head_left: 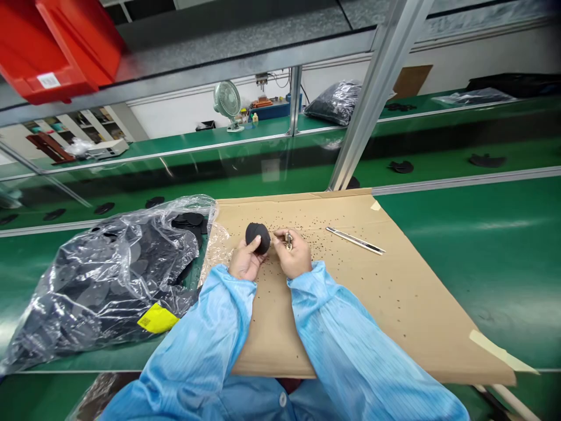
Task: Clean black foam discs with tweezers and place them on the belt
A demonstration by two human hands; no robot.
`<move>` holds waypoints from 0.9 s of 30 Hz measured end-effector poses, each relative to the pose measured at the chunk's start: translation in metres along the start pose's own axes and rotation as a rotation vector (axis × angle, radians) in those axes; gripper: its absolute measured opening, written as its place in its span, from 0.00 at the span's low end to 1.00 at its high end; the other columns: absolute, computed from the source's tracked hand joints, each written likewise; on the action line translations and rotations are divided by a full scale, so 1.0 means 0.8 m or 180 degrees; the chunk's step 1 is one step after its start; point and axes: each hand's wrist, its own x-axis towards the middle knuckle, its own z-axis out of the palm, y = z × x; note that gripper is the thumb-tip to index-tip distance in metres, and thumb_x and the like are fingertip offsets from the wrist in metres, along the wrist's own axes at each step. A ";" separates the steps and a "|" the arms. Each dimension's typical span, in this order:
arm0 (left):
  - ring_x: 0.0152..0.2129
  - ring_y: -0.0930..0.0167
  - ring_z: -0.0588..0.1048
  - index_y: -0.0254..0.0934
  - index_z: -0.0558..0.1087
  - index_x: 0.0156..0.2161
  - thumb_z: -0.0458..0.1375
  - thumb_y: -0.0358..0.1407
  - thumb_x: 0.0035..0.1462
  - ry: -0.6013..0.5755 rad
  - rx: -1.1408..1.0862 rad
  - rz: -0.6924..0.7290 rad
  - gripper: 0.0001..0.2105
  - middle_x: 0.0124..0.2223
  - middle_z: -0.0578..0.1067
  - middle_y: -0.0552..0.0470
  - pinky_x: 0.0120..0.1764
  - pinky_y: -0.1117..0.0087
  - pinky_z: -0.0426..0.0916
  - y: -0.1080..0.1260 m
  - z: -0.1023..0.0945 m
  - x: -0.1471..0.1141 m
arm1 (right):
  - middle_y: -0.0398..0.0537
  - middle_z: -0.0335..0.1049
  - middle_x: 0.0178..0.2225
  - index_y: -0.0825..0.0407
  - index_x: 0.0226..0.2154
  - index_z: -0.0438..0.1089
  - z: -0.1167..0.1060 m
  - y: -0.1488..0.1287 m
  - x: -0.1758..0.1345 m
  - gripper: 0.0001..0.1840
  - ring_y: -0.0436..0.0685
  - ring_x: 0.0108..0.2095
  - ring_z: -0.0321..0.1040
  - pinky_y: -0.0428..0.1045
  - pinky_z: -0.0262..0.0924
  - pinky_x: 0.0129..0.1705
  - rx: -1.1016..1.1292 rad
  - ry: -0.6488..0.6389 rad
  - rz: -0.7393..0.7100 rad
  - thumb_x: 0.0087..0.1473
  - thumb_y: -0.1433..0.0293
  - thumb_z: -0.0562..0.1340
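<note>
- As you look down, a green bench (pixel 473 234) stretches from nine o'clock to three.
- Brown board (pixel 350 316) lies on it beneath your hands, with tape (pixel 502 351) at its four o'clock corner.
- Clear bag (pixel 109 280) bulges with black pieces (pixel 188 221) at your nine o'clock, overlapping the board's edge.
- Red bin (pixel 56 52) sits at ten to eleven, above the bench.
- Left hand (pixel 246 260), just toward nine: your fingers grasp a disc (pixel 258 230), thumb across its face.
- Right hand (pixel 294 254), just toward three: your fingers curl around a metal tool (pixel 288 241), tips close beside the disc.
- Slim tool (pixel 356 240) lies flat at three o'clock, apart from your hands.
- Disc: black, near the clock's centre, broad face toward you.
- Metal tool: partly covered by your fingers; its kind can't be told.
- Specks (pixel 322 241) dot the board, thickest from eleven to two.
</note>
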 end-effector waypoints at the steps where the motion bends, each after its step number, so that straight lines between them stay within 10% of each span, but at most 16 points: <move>1: 0.27 0.74 0.75 0.35 0.70 0.40 0.61 0.25 0.49 0.0111 0.0110 0.0128 0.12 0.36 0.75 0.51 0.27 0.74 0.71 0.001 0.001 0.005 | 0.48 0.71 0.33 0.51 0.33 0.69 0.000 0.003 0.001 0.06 0.55 0.34 0.68 0.51 0.64 0.40 -0.0011 0.0127 0.0141 0.50 0.68 0.59; 12: 0.55 0.61 0.65 0.34 0.71 0.50 0.62 0.27 0.44 0.0827 0.4431 0.2938 0.23 0.54 0.67 0.42 0.59 0.62 0.56 0.141 0.056 0.138 | 0.49 0.70 0.33 0.52 0.31 0.68 -0.002 0.006 0.005 0.07 0.55 0.32 0.67 0.51 0.63 0.39 0.0097 0.0341 0.0329 0.49 0.67 0.58; 22: 0.42 0.66 0.72 0.34 0.72 0.43 0.64 0.31 0.46 -0.0037 0.2800 0.1463 0.16 0.44 0.74 0.43 0.47 0.64 0.67 0.021 0.028 0.006 | 0.47 0.71 0.30 0.51 0.31 0.68 -0.002 0.005 0.004 0.07 0.55 0.31 0.67 0.51 0.63 0.38 0.0086 0.0213 0.0355 0.48 0.66 0.58; 27: 0.35 0.71 0.73 0.36 0.73 0.39 0.65 0.30 0.46 -0.0003 0.2042 0.1705 0.12 0.38 0.75 0.47 0.41 0.71 0.67 -0.018 0.001 -0.026 | 0.48 0.72 0.31 0.52 0.31 0.68 0.000 0.008 0.002 0.07 0.55 0.31 0.68 0.52 0.63 0.38 -0.0030 -0.0025 0.0359 0.48 0.66 0.59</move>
